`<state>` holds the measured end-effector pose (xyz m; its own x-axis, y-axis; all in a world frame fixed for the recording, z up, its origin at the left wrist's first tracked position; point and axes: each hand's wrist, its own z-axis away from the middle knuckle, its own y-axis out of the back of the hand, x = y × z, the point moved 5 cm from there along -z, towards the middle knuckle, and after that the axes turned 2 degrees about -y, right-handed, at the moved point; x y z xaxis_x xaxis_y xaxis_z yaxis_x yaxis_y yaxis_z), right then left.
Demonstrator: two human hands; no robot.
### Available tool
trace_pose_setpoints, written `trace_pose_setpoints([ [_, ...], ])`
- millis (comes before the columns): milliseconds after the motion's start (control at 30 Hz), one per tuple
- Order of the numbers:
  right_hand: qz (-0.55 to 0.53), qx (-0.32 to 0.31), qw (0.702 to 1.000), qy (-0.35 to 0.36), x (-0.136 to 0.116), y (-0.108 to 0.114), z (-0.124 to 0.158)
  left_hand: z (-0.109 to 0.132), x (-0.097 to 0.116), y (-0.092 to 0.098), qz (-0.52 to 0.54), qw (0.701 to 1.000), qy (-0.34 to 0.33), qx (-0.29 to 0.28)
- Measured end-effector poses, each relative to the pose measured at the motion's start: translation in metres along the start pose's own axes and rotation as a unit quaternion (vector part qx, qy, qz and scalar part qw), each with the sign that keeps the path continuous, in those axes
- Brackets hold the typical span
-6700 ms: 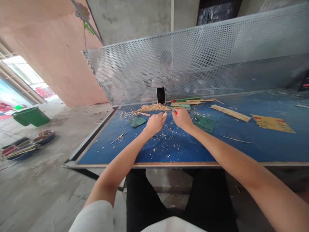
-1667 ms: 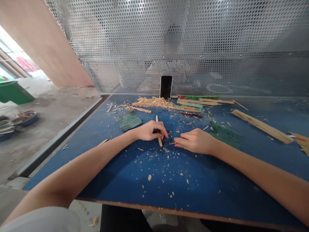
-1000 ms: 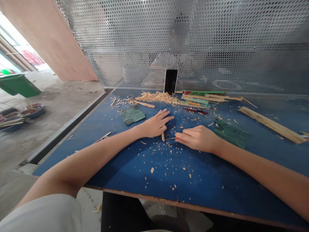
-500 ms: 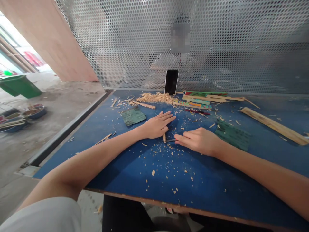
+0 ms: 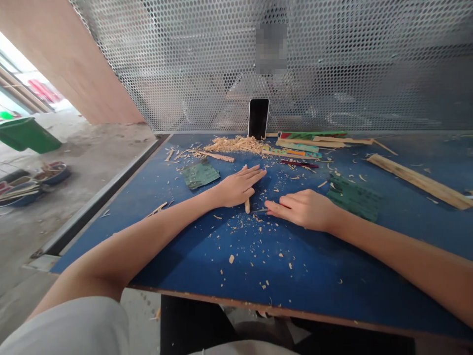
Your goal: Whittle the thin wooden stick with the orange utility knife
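Note:
My left hand (image 5: 240,187) lies flat on the blue table with its fingers stretched out, its palm over a small wooden stick (image 5: 247,206). Only the stick's near end shows below the hand; the rest is hidden. Closed around a thin knife (image 5: 259,211), my right hand (image 5: 305,209) rests just to the right. The narrow metal blade points left, its tip at the near end of the stick. Whether it touches the wood I cannot tell. Pale wood chips (image 5: 254,229) are scattered below both hands.
Wood shavings (image 5: 234,144) are heaped before an upright phone (image 5: 258,118) at the perforated metal screen (image 5: 207,64). Green sandpaper sheets lie left (image 5: 200,174) and right (image 5: 354,197) of my hands. Painted wooden strips (image 5: 291,152) and a long plank (image 5: 417,180) lie behind on the right.
The whole view has shifted slightly, so the table sits higher in the picture. Both hands keep nearly the same place; the blade looks thinner, as if tilted.

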<state>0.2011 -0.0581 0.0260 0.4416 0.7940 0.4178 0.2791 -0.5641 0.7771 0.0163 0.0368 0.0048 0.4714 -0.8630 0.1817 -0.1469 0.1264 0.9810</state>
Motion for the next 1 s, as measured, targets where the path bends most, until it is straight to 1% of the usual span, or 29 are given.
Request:
trace_pose_setpoints([
  [100, -0.011, 0.025, 1.000, 0.006, 0.000, 0.002, -0.004, -0.002, 0.002, 0.000, -0.004, 1.000, 0.014, -0.012],
  [200, -0.002, 0.019, 1.000, 0.007, -0.003, -0.001, -0.005, -0.003, 0.003, 0.001, -0.008, 1.000, 0.021, -0.019],
  [300, 0.004, -0.003, 1.000, -0.002, -0.004, -0.005, -0.005, -0.002, 0.004, 0.002, -0.013, 0.999, 0.020, -0.021],
  [433, -0.009, -0.033, 0.999, -0.025, -0.007, -0.004, -0.005, 0.000, 0.003, 0.002, -0.017, 0.999, 0.019, -0.020],
  [567, -0.014, -0.064, 0.997, -0.050, -0.012, -0.003, -0.012, 0.000, 0.002, 0.003, -0.011, 1.000, 0.019, -0.019],
  [667, -0.009, -0.102, 0.993, -0.058, -0.018, -0.006, -0.017, 0.000, 0.001, 0.003, -0.011, 1.000, 0.016, -0.020],
  [733, -0.008, -0.114, 0.992, -0.061, -0.020, -0.009, -0.018, 0.000, 0.000, 0.003, -0.011, 1.000, 0.008, -0.019],
  [800, -0.004, -0.097, 0.994, -0.055, -0.021, -0.009, -0.017, 0.000, -0.001, 0.003, -0.010, 1.000, -0.001, -0.017],
  [900, 0.010, -0.044, 0.998, -0.041, -0.020, -0.007, -0.012, 0.002, -0.002, 0.003, -0.005, 1.000, -0.005, -0.016],
  [1000, 0.022, -0.012, 0.999, -0.047, -0.016, -0.004, -0.008, 0.003, -0.004, 0.003, -0.001, 1.000, -0.001, -0.017],
])
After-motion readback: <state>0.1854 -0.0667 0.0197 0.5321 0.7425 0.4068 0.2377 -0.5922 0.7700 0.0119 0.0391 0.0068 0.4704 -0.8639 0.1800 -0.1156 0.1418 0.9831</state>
